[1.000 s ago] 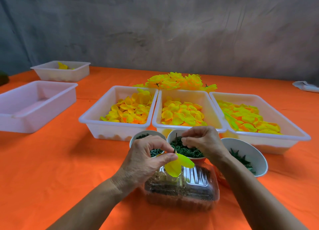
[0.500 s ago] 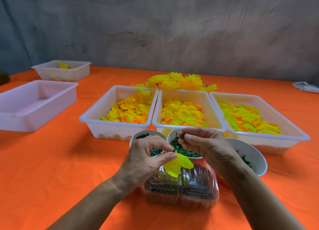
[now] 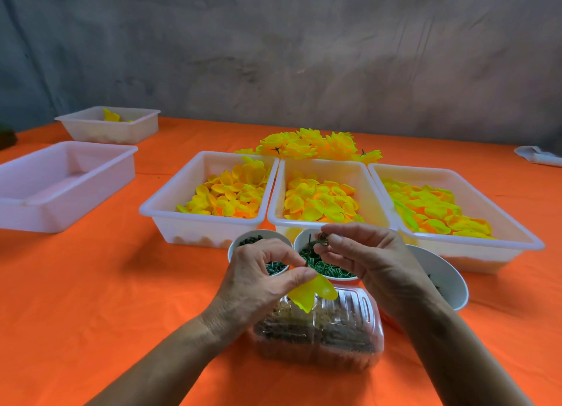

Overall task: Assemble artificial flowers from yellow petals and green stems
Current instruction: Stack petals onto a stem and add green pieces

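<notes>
1. behind the middle petal tray, at the far side of the worktop, a heap of finished yellow flowers lies, so a good share of the work looks done; the three trays hold plenty of loose petals, so much is left (how many flowers are wanted i cannot tell).
2. just in front of that middle tray, the left hand pinches a yellow petal on a thin dark stem, its fingers clamped together on the stem at the petal's top.
3. the right hand, near the tray's front wall, pinches a small dark ring-like piece between thumb and forefinger, close to the stem's tip but apart from it.
4. this flower is barely begun, by my judgement: one petal layer on, the small piece not yet threaded.
5. the stem's long axis stands nearly upright, tip pointing up toward the tray, with the petal hanging below over the clear plastic box.
</notes>
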Tool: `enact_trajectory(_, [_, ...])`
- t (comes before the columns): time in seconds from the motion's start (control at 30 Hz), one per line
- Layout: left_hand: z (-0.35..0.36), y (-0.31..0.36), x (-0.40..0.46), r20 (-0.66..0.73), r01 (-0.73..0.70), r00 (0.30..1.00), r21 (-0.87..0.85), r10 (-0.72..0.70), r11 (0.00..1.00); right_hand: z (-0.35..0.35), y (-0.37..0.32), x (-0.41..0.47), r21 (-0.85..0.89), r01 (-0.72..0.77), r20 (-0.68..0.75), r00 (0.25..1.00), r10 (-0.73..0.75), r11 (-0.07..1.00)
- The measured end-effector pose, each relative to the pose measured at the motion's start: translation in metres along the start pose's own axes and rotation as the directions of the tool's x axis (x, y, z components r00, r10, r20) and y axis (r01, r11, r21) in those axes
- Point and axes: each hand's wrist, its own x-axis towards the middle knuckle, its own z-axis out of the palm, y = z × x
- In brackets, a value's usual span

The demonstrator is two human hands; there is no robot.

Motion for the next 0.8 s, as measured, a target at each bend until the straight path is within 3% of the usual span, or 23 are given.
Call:
enact_trajectory(0.27, [0.000, 0.003, 0.000, 0.006, -0.025, 1.000, 0.020, 0.025, 0.999, 0.011, -0.005, -0.005, -0.100, 0.091, -0.017, 0.995, -0.093, 0.991])
enact_trajectory(0.8, [0.001, 0.007, -0.001, -0.012, -0.023, 1.000, -0.008, 0.022, 1.000, 0.031, -0.005, -0.010, -0.070, 0.209, -0.010, 0.978, -0.210, 0.975])
